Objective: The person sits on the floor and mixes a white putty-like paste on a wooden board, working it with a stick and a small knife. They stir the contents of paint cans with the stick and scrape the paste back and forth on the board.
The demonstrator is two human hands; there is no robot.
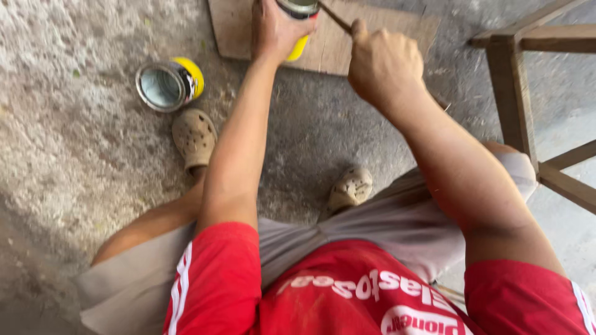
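1. Where the view begins at the top edge, the left hand (276, 28) wraps a can (299, 25) that stands on a board (347, 43); the fingers are closed round the can's side, thumb side toward the camera.
2. Can: yellow body with a metal rim, mouth open and facing up. Only its lower part is in frame, so its contents cannot be told.
3. Right hand (382, 62): clenched in a fist round a stick (335, 17), fingers pressed together on it.
4. Stick: thin and dark. Its long axis slants from the fist up and to the left, with the far end at the can's mouth. Whether the tip is inside the can cannot be told.
5. Second can (169, 84): lies on its side on the floor (74, 136), left of the board and apart from it. Its open mouth points left and toward the camera; the inside shows bare shiny metal, with nothing seen in it. The yellow body points away to the right.
6. Left shoe (194, 138) sits just below the second can; right shoe (351, 187) lies nearer the centre.
7. Wooden frame (515, 93) stands at right, clear of both hands.
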